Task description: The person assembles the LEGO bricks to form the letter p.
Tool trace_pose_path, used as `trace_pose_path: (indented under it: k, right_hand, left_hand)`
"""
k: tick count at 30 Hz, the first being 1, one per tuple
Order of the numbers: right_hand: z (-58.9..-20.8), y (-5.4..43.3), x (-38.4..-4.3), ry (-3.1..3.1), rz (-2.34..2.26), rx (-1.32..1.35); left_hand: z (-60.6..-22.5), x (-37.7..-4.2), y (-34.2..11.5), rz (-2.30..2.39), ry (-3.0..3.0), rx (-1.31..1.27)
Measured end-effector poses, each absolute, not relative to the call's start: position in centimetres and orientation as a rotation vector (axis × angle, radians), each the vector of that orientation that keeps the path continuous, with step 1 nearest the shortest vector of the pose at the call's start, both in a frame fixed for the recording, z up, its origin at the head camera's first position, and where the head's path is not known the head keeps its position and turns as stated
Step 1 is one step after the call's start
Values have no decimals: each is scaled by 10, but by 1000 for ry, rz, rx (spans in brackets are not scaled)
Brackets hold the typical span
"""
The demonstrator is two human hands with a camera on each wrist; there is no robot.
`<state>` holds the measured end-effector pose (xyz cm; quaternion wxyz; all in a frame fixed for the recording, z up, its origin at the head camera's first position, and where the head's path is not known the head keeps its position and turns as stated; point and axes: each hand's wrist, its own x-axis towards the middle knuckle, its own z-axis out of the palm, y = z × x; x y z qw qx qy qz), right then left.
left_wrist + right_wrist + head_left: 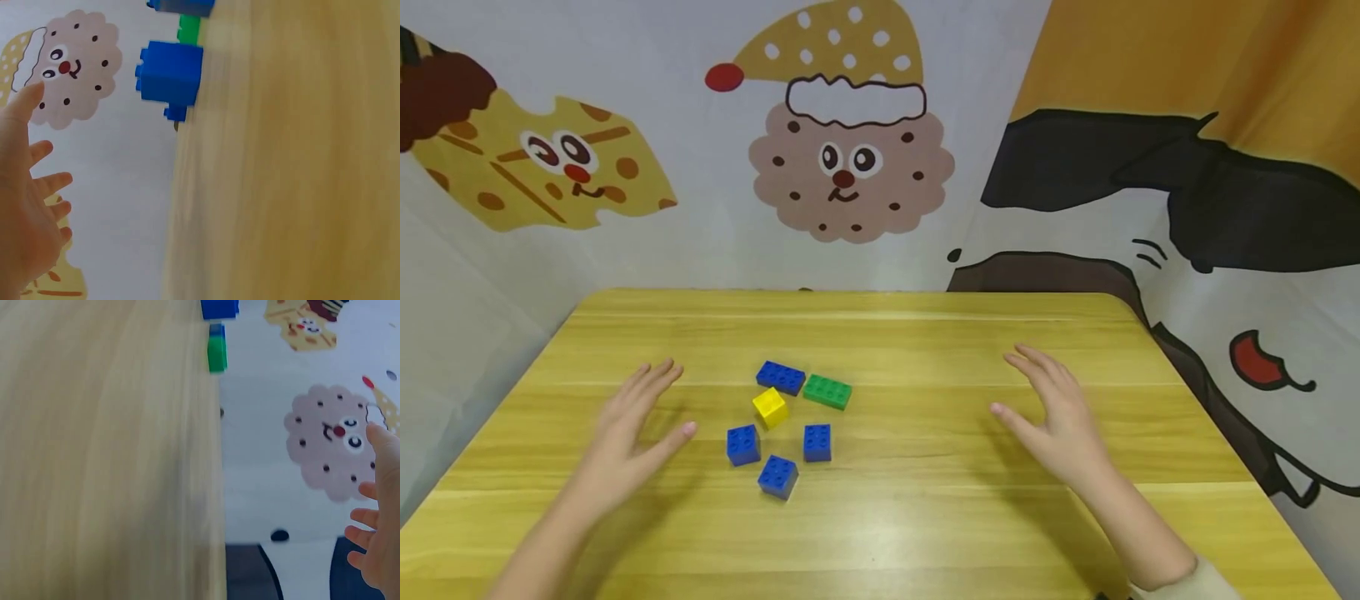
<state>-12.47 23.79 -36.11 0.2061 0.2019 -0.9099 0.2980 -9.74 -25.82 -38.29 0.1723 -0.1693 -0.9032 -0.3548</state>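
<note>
Six toy bricks sit on one wooden table (925, 517). Four are blue, one is green and one is yellow. The long blue brick (780, 377) is at the back, with the green brick (827, 392) just beside it. The yellow brick (771, 407) is in front of the long blue one. Three small blue bricks (778, 477) are nearest the person. Two hands are up over the table, one on each side of the bricks. The left hand (628, 425) and the right hand (1056, 417) both have their fingers stretched out and thumbs apart. The left is closer to the bricks.
</note>
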Motion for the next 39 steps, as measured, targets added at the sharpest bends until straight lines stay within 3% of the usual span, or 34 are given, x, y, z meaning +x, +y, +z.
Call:
trace_pose_path:
  k: [12,26,39]
  right_hand:
    - [-376,177,-121,-2498,1158,716]
    - [-391,125,-125,-2522,1401,843]
    - [-404,91,-128,-2609,1619,862]
  left_hand:
    - [-401,-88,-242,-1311,-2588,-339]
    - [-423,-90,-233,-1502,-2453,-461]
    - [-432,-87,-226,-1538,-2551,-364]
